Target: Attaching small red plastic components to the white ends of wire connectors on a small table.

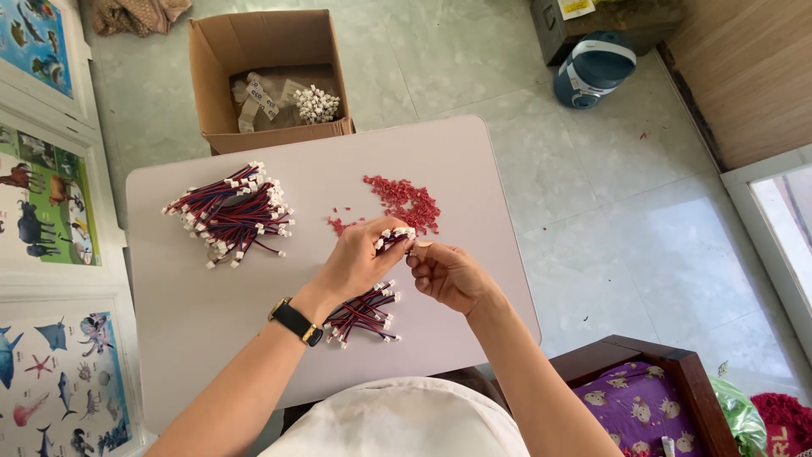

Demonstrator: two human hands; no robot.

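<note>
While the left hand (359, 258) grips a small bundle of red-and-black wire leads with white plastic connectors (391, 239), the right hand (447, 275) pinches one connector tip (fingers pressed together). Scattered red plastic bits (404, 201) lie just beyond both hands.

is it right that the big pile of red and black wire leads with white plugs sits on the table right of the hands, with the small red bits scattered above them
Not quite. The head view shows the big pile of red and black wire leads with white plugs on the pale table to the left of the left hand and right hand. The small red bits do lie scattered above them.
</note>
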